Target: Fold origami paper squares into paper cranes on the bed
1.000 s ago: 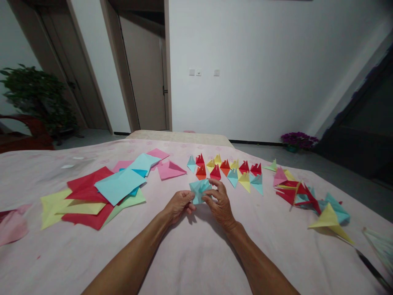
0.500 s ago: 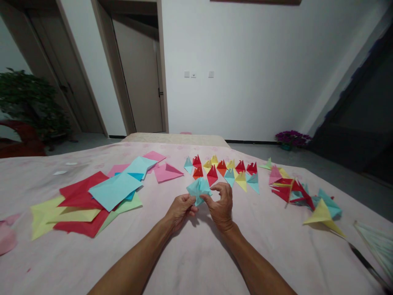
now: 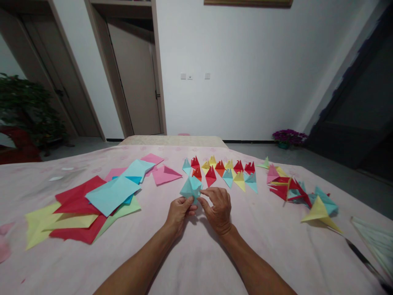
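A light blue piece of origami paper [image 3: 190, 187], partly folded, is held up over the middle of the cloth. My left hand [image 3: 180, 213] pinches its lower edge between thumb and fingers. On the other side, the thumb and index finger of my right hand [image 3: 217, 208] close on the paper's right edge; the exact contact is small and hard to see. Just beyond my hands stand two rows of small folded paper birds, among them a red bird [image 3: 211, 176] and a yellow bird [image 3: 240, 180].
Loose coloured sheets lie overlapping at the left, with a light blue sheet [image 3: 113, 194] on top. More folded pieces, including a yellow one [image 3: 319, 215], cluster at the right near a dark thin tool [image 3: 362, 258]. A pink patterned cloth [image 3: 196, 266] covers the table.
The light blue paper has turned in my fingers and now shows a flatter, pointed face. My right fingers have shifted slightly down its edge. The whole view has swung a little.
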Demonstrator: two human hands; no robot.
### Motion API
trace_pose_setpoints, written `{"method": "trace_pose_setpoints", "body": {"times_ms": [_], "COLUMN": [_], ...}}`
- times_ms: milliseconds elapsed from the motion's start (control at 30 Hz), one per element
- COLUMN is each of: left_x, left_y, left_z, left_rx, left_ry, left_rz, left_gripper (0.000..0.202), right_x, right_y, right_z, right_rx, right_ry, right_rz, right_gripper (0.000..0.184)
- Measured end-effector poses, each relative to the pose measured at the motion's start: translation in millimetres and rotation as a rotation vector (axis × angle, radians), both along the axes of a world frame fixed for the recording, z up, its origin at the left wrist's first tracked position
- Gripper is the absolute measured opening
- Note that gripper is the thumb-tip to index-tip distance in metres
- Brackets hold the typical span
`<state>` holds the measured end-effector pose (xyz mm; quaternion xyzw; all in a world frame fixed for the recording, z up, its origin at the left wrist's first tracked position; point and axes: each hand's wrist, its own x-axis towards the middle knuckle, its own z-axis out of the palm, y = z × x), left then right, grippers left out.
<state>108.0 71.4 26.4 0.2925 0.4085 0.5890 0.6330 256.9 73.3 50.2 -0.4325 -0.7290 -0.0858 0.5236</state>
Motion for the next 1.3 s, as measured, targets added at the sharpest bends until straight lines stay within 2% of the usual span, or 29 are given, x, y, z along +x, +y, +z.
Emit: {"method": "trace_pose_setpoints", "body": {"times_ms": [200, 467, 900, 1067, 1200, 1300], "left_x": [3, 6, 6, 7, 7, 6], "left_y": [-6, -8, -11, -10, -10, -9], "left_z": [4.9, 2.4, 4.4, 3.2, 4.1, 3.8], "left_rx": [0.029, 0.074, 0.075, 0.069, 0.079, 0.072], "left_ry": [0.096, 0.188, 0.231, 0.216, 0.184, 0.162], "left_rz": [0.102, 0.152, 0.148, 0.127, 0.098, 0.083], "left_gripper": [0.038, 0.037, 0.039, 0.042, 0.041, 0.044], "right_x": [-2, -9, -11, -13, -13, -14], "right_y": [-2, -6, -2, 2, 4, 5], "right_z": [-0.8, -1.2, -5.7, -9.8, -12.8, -14.6], "right_rx": [0.004, 0.008, -0.071, -0.168, -0.258, -0.244], "right_ry": [0.004, 0.033, 0.234, 0.377, 0.444, 0.425], "right_rz": [-0.011, 0.016, 0.154, 0.225, 0.245, 0.246], "right_gripper": [0.022, 0.02, 0.011, 0.006, 0.01, 0.01]}}
